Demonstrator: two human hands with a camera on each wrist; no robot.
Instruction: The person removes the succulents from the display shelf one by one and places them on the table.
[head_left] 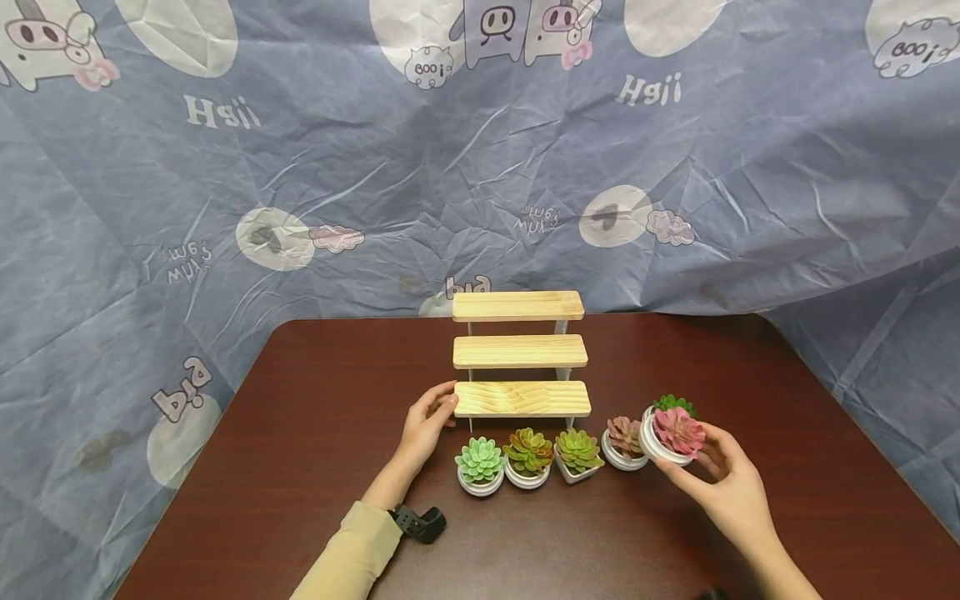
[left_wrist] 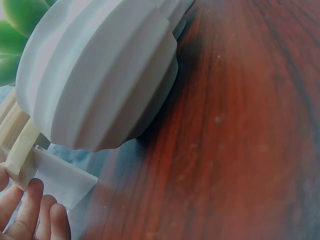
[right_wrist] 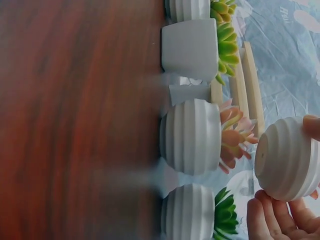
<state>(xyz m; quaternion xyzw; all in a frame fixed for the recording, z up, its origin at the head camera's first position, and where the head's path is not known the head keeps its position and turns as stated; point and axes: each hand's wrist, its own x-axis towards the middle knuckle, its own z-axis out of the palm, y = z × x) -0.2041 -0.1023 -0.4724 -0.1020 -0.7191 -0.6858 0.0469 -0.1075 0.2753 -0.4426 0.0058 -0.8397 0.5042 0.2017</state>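
A three-tier wooden shelf (head_left: 522,399) with pale boards and clear side supports stands on the table. At the left end of its lowest board, my left hand (head_left: 426,423) grips the wood between thumb and fingers. My right hand (head_left: 727,487) holds a potted pink succulent (head_left: 678,432) by its ridged white pot (right_wrist: 285,159), tilted and raised off the table. Behind it, a dark green succulent (head_left: 672,406) is partly hidden. Just left of that hand sits a brownish-pink succulent (head_left: 626,437) in a round white pot.
Before the shelf stand a mint-green succulent (head_left: 480,462), a reddish-green one (head_left: 528,454) and a green one in a square pot (head_left: 577,452). The dark wood table (head_left: 315,375) meets a blue printed cloth (head_left: 420,167) at the back. A black band (head_left: 420,523) is on the left wrist.
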